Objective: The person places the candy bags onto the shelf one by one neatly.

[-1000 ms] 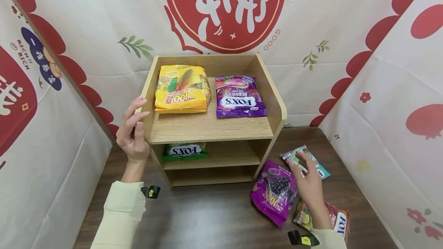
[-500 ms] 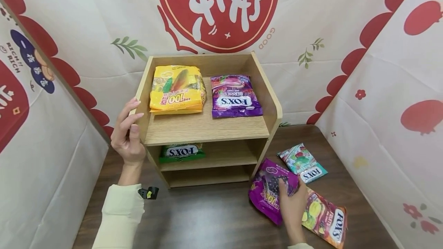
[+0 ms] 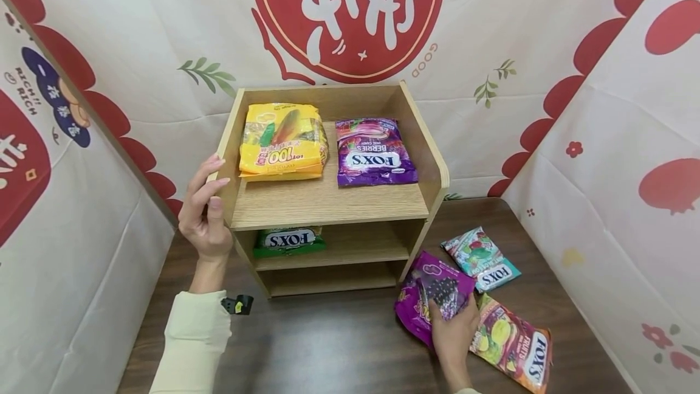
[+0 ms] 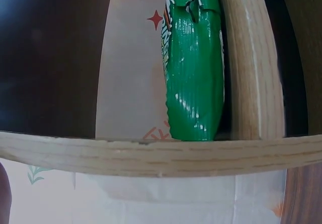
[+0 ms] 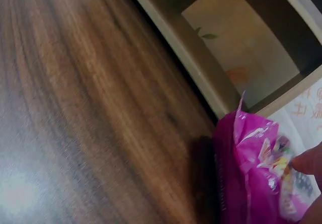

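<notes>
In the head view my right hand (image 3: 455, 328) grips the purple candy bag (image 3: 418, 315) at its right side, thumb on the front; the fingers are partly hidden. The right wrist view shows my thumb against the clear window of the purple bag (image 5: 256, 183). My left hand (image 3: 205, 217) rests relaxed fingertips on the left side panel of the small wooden shelf (image 3: 328, 207). On the top shelf lie a yellow candy bag (image 3: 282, 145) and a purple Fox's Berries bag (image 3: 374, 154). A green Fox's bag (image 3: 288, 241) stands in the middle compartment.
A teal Fox's bag (image 3: 482, 258) and a Fox's Fruits bag (image 3: 514, 345) lie on the dark wood table (image 3: 317, 345), right of the shelf. Printed cloth walls (image 3: 508, 138) enclose the back and sides.
My right hand has moved left and down from above the teal bag to the purple candy bag and taken hold of it; the bag has shifted slightly. My left hand stays at the shelf panel.
</notes>
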Motion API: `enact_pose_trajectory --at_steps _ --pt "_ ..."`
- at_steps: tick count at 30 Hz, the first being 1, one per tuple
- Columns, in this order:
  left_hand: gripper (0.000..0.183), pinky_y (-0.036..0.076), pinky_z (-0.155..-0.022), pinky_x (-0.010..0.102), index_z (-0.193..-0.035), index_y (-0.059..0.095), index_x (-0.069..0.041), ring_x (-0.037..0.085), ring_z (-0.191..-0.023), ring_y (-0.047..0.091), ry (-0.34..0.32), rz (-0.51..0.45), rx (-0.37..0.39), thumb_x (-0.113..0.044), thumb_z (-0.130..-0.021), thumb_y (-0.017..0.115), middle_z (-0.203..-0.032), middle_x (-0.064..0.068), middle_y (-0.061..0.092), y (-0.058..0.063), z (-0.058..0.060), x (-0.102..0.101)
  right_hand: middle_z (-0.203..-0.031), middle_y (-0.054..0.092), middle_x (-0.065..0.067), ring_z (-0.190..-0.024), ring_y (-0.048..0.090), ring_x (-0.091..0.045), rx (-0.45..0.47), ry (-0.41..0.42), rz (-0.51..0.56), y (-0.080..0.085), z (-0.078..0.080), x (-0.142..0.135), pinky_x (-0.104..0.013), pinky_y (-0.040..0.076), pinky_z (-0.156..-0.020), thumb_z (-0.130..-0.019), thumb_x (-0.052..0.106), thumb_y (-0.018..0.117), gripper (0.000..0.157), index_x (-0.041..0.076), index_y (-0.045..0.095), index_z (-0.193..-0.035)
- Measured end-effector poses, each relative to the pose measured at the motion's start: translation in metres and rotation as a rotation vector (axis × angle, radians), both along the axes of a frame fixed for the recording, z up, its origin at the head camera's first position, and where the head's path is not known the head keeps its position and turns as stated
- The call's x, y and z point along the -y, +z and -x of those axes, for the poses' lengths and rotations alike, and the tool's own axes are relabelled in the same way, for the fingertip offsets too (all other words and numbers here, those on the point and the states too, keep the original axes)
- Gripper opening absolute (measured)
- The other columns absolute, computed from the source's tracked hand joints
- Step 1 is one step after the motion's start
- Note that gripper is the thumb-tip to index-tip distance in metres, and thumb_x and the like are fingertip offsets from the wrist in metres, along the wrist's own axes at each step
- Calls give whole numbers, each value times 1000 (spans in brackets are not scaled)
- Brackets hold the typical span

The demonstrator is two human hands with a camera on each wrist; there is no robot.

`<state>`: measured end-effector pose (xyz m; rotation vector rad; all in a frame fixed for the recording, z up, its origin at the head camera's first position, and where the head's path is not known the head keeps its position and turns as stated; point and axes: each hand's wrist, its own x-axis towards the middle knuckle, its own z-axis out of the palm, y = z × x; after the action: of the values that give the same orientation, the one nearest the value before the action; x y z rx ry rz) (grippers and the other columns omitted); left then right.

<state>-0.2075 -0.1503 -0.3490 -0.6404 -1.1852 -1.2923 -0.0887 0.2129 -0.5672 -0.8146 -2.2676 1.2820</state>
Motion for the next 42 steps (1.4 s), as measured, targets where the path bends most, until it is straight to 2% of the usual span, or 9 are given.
enact_pose_trajectory --at_steps 9,17,22,27,36,42 --pt "44 44 -96 56 -83 62 9 42 -103 59 -8 11 -9 -34 -91 59 -100 30 64 0 0 1 -145 18 -32 -133 19 -50 18 11 -47 -15 -1 -3 -64 21 -106 -82 22 76 97 2 12 -151" --pt "44 44 -96 56 -82 62 10 43 -103 59 -14 3 -15 -33 -91 60 -99 30 64 0 -1 1 -143 23 -34 -132 22 -51 -50 23 -107 -24 -4 -1 -64 21 -106 -81 15 77 95 2 14 -151" --pt "44 43 -97 56 -83 62 10 43 -104 59 -20 6 -10 -33 -91 60 -100 30 64 0 -1 0 -142 26 -34 -131 25 -52 -89 18 -134 -26 -6 -1 -63 21 -107 -80 12 78 95 2 16 -151" --pt "44 43 -97 57 -83 62 10 43 -104 59 -19 7 -9 -33 -91 60 -100 30 63 0 -1 0 -143 25 -34 -131 25 -52 -86 21 -141 -26 -9 -1 -62 21 -107 -81 12 77 94 2 16 -151" --pt "45 43 -95 57 -82 62 10 43 -102 60 -6 0 -25 -33 -91 61 -98 31 64 0 0 0 -137 30 -34 -127 30 -51 -103 13 -192 -28 -23 8 -60 24 -107 -80 6 77 88 -1 23 -148" --pt "44 43 -96 57 -83 62 10 42 -103 59 -7 3 -8 -33 -91 60 -100 30 64 0 -1 0 -136 31 -34 -126 31 -52 -71 35 -201 -29 -31 14 -63 27 -103 -79 4 77 88 2 24 -149"
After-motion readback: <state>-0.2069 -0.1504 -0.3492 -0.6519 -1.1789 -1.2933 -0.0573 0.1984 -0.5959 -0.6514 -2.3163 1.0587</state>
